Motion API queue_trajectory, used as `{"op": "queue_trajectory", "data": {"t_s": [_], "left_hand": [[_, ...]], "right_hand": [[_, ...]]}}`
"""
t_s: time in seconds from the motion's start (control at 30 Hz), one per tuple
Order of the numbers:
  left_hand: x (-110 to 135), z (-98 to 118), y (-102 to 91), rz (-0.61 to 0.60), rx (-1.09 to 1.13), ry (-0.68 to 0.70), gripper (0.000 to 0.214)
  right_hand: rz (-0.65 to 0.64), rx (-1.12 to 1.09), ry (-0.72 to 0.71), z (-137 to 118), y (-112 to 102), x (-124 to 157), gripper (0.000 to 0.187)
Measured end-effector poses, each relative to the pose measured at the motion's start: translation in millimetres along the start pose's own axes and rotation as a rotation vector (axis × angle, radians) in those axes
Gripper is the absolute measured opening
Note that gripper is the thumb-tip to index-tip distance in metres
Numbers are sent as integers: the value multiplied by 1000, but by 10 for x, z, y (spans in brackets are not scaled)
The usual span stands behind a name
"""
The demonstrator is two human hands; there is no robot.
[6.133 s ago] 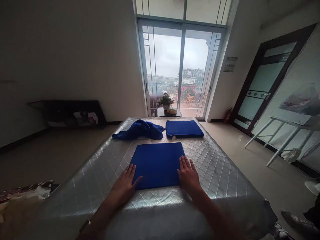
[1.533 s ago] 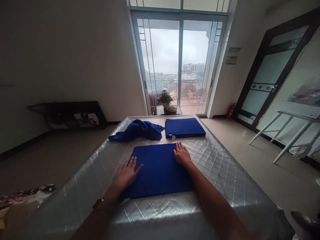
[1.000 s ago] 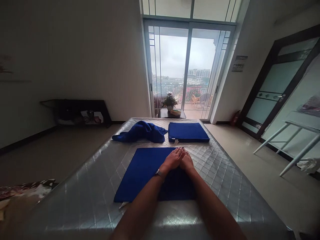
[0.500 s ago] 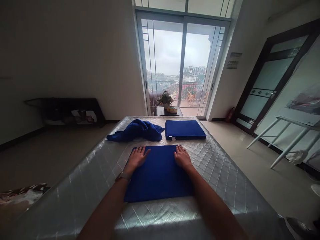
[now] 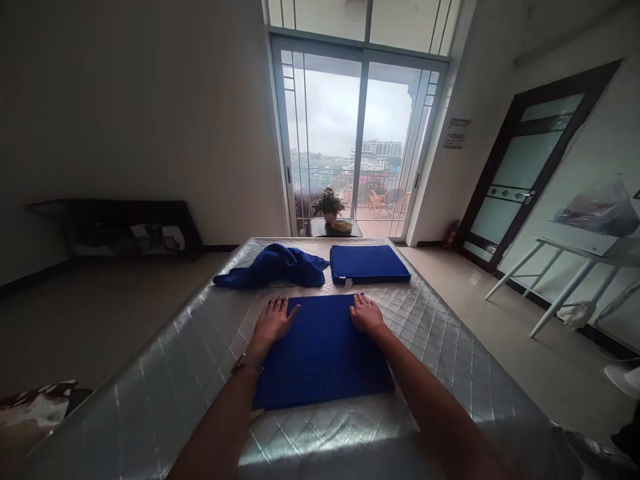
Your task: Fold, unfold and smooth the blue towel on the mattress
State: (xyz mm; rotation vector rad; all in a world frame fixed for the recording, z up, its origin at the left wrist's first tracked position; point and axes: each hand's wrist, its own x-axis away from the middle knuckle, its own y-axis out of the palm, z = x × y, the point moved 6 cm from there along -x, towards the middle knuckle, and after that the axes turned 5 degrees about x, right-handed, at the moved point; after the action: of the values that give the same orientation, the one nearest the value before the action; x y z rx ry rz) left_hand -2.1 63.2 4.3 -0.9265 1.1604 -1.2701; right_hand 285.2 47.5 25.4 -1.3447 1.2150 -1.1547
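Note:
A folded blue towel (image 5: pixel 323 353) lies flat on the silvery quilted mattress (image 5: pixel 440 340) in front of me. My left hand (image 5: pixel 273 321) rests palm down on the towel's far left corner, fingers spread. My right hand (image 5: pixel 367 315) lies flat on its far right corner, fingers stretched out. Both hands hold nothing. Beyond them sit a neatly folded blue towel (image 5: pixel 367 263) at the far right and a crumpled blue towel (image 5: pixel 273 267) at the far left.
A small dark table with a potted plant (image 5: pixel 329 203) stands past the mattress before the glass balcony doors (image 5: pixel 350 140). A low dark shelf (image 5: pixel 115 227) lines the left wall. White table legs (image 5: pixel 545 280) and a dark-framed door are on the right.
My left hand, which lay beside my right hand a second ago, slid back to the towel's far left corner. Both hands now sit flat on the far corners. The view shifted slightly.

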Motion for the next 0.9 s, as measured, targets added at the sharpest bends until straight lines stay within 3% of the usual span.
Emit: {"op": "queue_trajectory", "data": {"t_s": [0.23, 0.73, 0.9], "left_hand": [[22, 29, -26, 19, -33, 26, 82], [26, -5, -1, 45, -41, -13, 82], [-44, -55, -11, -50, -57, -46, 81]], "right_hand": [[82, -31, 3, -1, 41, -42, 66], [62, -62, 11, 8, 64, -21, 66], [74, -86, 21, 9, 86, -20, 66]]}}
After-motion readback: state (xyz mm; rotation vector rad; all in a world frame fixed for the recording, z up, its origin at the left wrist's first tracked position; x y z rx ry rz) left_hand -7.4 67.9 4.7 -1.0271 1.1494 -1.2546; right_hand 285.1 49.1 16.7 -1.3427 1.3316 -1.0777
